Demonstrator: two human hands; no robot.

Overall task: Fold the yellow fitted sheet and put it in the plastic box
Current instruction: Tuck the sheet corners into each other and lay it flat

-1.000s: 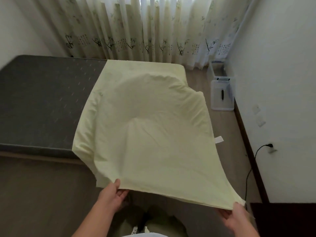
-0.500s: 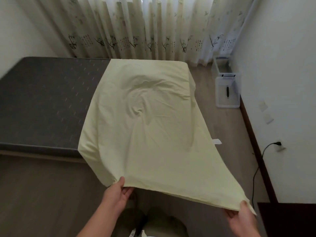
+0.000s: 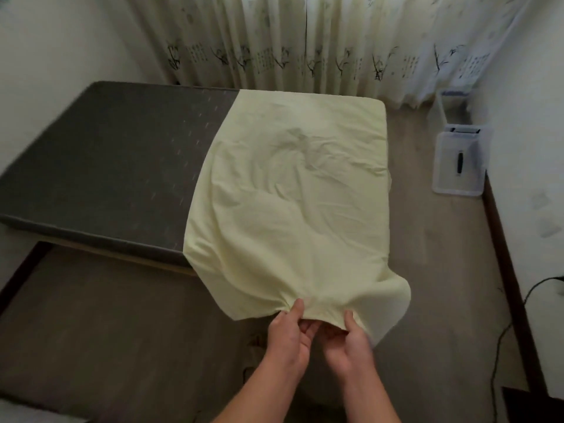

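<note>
The pale yellow fitted sheet [image 3: 293, 203] lies over the right part of the dark grey mattress [image 3: 116, 166], and its near end hangs off the mattress edge toward me. My left hand [image 3: 288, 337] and my right hand [image 3: 348, 340] are side by side at the middle of the near hem, each pinching the cloth with the thumb on top. The hem bunches between them. The clear plastic box [image 3: 459, 164] stands on the floor at the right, by the wall, apart from the sheet.
Patterned curtains [image 3: 305, 41] hang behind the mattress. A second clear container [image 3: 451, 100] sits behind the box. A black cable [image 3: 500, 346] runs down the right wall to the floor. A dark piece of furniture [image 3: 531, 404] is at the lower right corner.
My hands, held wide apart at the sheet's two near corners, have come together at the middle of the hem. The billowing sheet has settled flat on the mattress.
</note>
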